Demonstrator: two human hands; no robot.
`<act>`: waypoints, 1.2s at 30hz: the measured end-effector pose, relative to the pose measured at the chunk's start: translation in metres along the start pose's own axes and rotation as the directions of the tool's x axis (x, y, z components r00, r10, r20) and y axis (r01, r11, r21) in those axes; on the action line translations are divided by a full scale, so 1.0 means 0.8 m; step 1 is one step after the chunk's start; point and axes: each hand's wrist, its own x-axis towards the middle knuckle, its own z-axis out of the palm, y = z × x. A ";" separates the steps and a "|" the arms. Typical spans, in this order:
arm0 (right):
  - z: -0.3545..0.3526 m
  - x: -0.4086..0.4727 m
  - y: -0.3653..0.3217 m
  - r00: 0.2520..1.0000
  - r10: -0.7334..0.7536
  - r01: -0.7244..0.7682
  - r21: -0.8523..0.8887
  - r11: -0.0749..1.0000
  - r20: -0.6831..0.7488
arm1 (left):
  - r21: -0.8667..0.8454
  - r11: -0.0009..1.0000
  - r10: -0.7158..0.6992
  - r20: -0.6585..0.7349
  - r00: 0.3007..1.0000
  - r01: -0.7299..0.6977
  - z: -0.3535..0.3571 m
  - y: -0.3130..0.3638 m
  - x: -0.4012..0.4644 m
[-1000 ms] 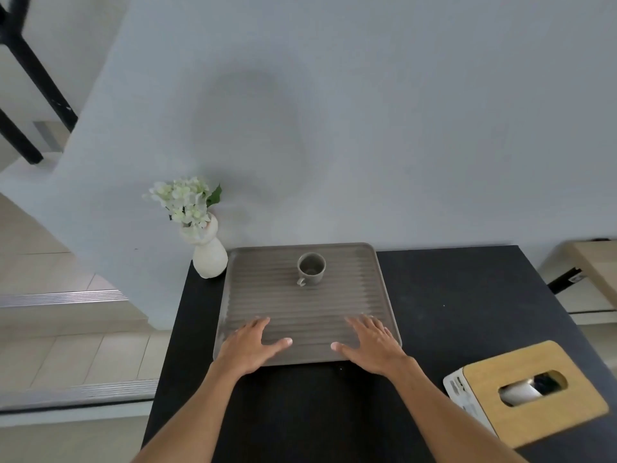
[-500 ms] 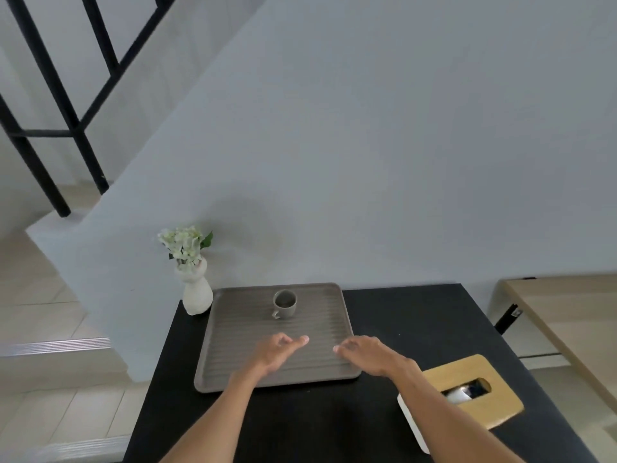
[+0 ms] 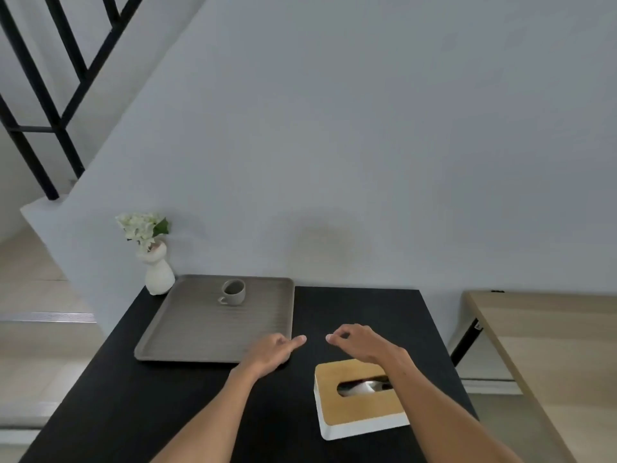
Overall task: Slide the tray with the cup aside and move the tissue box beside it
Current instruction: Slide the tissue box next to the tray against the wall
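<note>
A grey ribbed tray (image 3: pixel 200 332) lies on the left half of the black table (image 3: pixel 360 309), up against the wall. A small grey cup (image 3: pixel 233 292) stands upright near the tray's far edge. The tissue box (image 3: pixel 357 401), white with a wooden lid and a slot showing tissue, sits on the right near the front. My left hand (image 3: pixel 272 350) hovers at the tray's near right corner, fingers loosely apart, holding nothing. My right hand (image 3: pixel 362 340) hangs just beyond the tissue box, fingers curled and empty, its forearm crossing over the box's right side.
A white vase with pale flowers (image 3: pixel 155 262) stands at the table's back left corner, touching the tray's far left corner. A light wooden table (image 3: pixel 547 345) stands to the right across a gap. A black stair railing (image 3: pixel 50 95) rises at the upper left.
Both hands have come off the tray and moved right, toward the tissue box. The view has pulled back and turned right. The tray now rests further left, beside the vase.
</note>
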 end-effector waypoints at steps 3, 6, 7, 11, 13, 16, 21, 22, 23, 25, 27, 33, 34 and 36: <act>-0.015 -0.017 0.045 1.000 -0.006 0.006 0.007 1.000 -0.008 | -0.020 1.000 -0.013 0.003 1.000 0.014 0.049 0.014 -0.010; -0.026 -0.027 0.095 0.996 0.012 -0.009 0.033 0.999 -0.085 | -0.105 0.993 -0.049 -0.017 0.999 0.047 0.090 0.016 -0.006; -0.028 -0.030 0.110 0.994 0.035 -0.030 0.047 0.998 -0.103 | -0.124 0.990 -0.073 -0.024 0.997 0.070 0.102 0.014 -0.004; -0.021 -0.034 0.161 0.985 0.139 -0.129 0.107 0.986 -0.100 | -0.180 0.963 -0.205 -0.015 0.979 0.199 0.146 -0.004 0.004; -0.010 -0.032 0.179 0.986 0.153 -0.142 0.144 0.979 -0.065 | -0.211 0.941 -0.272 -0.002 0.962 0.265 0.166 -0.014 0.013; 0.011 -0.028 0.198 0.982 0.182 -0.165 0.233 0.958 -0.052 | -0.263 0.908 -0.337 0.001 0.942 0.325 0.193 -0.027 0.022; 0.037 -0.012 0.215 0.958 0.288 -0.251 0.487 0.836 -0.001 | -0.377 0.873 -0.352 -0.049 0.935 0.309 0.218 -0.038 0.026; 0.039 -0.009 0.216 0.953 0.303 -0.262 0.527 0.809 0.007 | -0.395 0.868 -0.348 -0.053 0.936 0.300 0.219 -0.037 0.026; 0.042 -0.006 0.217 0.949 0.316 -0.268 0.558 0.785 0.011 | -0.420 0.858 -0.350 -0.057 0.935 0.296 0.220 -0.037 0.027; 0.047 -0.002 0.217 0.939 0.343 -0.275 0.612 0.741 0.006 | -0.465 0.834 -0.361 -0.054 0.931 0.297 0.220 -0.035 0.030; 0.052 -0.001 0.216 0.936 0.353 -0.265 0.657 0.706 -0.001 | -0.494 0.816 -0.369 -0.046 0.928 0.300 0.221 -0.035 0.031; 0.058 -0.004 0.211 0.925 0.381 -0.254 0.721 0.645 -0.015 | -0.541 0.778 -0.399 -0.037 0.916 0.318 0.217 -0.021 0.026; 0.058 -0.006 0.209 0.921 0.388 -0.254 0.731 0.634 -0.016 | -0.543 0.776 -0.407 -0.043 0.912 0.321 0.213 -0.017 0.024; 0.054 -0.008 0.201 0.919 0.393 -0.253 0.741 0.621 -0.015 | -0.552 0.776 -0.402 -0.059 0.914 0.306 0.203 -0.008 0.023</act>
